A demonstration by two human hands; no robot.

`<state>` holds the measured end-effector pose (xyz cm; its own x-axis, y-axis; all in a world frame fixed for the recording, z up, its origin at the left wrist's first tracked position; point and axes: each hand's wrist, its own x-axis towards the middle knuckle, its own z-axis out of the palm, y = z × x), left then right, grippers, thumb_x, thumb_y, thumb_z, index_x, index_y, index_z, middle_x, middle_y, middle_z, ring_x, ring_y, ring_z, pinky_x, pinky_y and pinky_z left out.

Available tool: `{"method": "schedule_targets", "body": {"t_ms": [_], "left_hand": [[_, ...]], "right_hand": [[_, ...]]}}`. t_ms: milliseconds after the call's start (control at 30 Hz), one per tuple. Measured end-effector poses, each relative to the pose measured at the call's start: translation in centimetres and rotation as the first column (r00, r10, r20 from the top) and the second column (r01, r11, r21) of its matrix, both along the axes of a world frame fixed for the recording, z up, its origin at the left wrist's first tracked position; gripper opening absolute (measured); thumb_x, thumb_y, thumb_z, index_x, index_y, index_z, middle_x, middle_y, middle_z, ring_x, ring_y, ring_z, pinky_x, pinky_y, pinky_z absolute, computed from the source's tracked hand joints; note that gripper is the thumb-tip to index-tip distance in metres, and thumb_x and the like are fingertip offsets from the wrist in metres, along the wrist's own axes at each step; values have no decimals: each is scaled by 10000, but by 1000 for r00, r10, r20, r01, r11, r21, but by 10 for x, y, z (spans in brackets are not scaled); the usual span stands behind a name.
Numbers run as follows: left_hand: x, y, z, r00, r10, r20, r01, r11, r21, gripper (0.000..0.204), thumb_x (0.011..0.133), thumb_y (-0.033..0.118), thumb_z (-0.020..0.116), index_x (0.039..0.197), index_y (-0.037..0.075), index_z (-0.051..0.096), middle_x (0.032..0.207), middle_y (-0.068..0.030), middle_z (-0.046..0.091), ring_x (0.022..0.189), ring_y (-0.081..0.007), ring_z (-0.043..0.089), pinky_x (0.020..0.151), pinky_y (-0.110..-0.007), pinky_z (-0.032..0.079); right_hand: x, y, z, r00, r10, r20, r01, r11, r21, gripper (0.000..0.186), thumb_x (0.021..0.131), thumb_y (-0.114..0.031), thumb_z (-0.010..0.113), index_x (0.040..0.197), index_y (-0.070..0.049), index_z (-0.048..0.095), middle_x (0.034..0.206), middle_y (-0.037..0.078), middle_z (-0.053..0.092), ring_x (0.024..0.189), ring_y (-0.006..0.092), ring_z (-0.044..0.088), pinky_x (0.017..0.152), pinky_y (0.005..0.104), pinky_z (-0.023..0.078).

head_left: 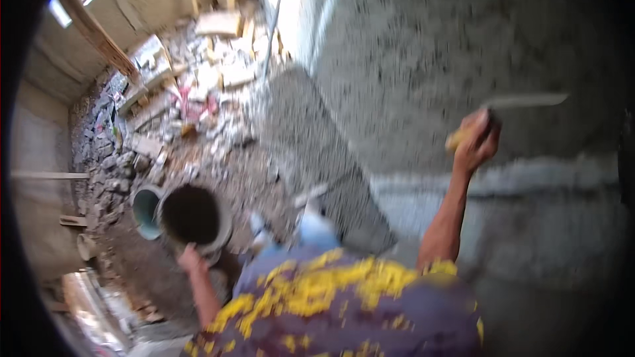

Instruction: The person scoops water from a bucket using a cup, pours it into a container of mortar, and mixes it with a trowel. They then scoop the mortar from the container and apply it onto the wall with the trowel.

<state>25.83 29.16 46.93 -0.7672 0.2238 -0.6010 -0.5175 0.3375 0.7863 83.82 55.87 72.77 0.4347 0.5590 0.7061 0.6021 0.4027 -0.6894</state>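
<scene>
My right hand (477, 140) is raised against a rough grey plastered wall (423, 33) and grips the yellowish handle of a trowel (522, 100); its flat blade points right along the wall. Lower left, my left hand (190, 258) holds the near rim of a round dark pan (192, 215) that is held out over the ground. My shirt, purple with yellow patches, fills the lower middle. The picture is blurred by motion.
A teal bucket (144, 211) stands just left of the pan. Rubble, broken bricks and boards (198, 79) cover the ground beyond. A wooden plank (99, 36) leans at upper left. A grey mortar-covered ledge (311, 152) runs along the wall's foot.
</scene>
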Motion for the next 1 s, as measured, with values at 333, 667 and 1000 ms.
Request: {"method": "schedule_targets", "body": {"t_ms": [333, 667, 1000], "left_hand": [[129, 118, -12, 705, -629, -329, 704, 679, 210, 554, 744, 48, 593, 1253, -115, 450, 1124, -159, 627, 976, -252, 604, 863, -354, 482], [135, 126, 32, 274, -763, -586, 961, 246, 129, 403, 835, 13, 513, 1237, -14, 530, 1122, -100, 639, 977, -183, 592, 896, -306, 451], [18, 89, 13, 725, -687, -46, 617, 618, 486, 338, 796, 50, 556, 1134, 76, 541, 863, -39, 576, 652, -140, 533, 536, -277, 421]], "right_hand": [[-133, -109, -142, 582, 734, 349, 102, 359, -928, 254, 791, -163, 585, 947, 13, 680, 944, 223, 642, 877, 378, 643, 695, 499, 527], [-274, -125, -214, 359, 818, 449, 132, 432, -892, 240, 782, -197, 564, 888, -24, 693, 939, 187, 655, 890, 333, 622, 784, 474, 475], [-310, -125, -168, 522, 850, -62, -478, 232, -847, 481, 769, -350, 666, 986, 70, 578, 942, 242, 628, 897, 327, 639, 749, 453, 481]]}}
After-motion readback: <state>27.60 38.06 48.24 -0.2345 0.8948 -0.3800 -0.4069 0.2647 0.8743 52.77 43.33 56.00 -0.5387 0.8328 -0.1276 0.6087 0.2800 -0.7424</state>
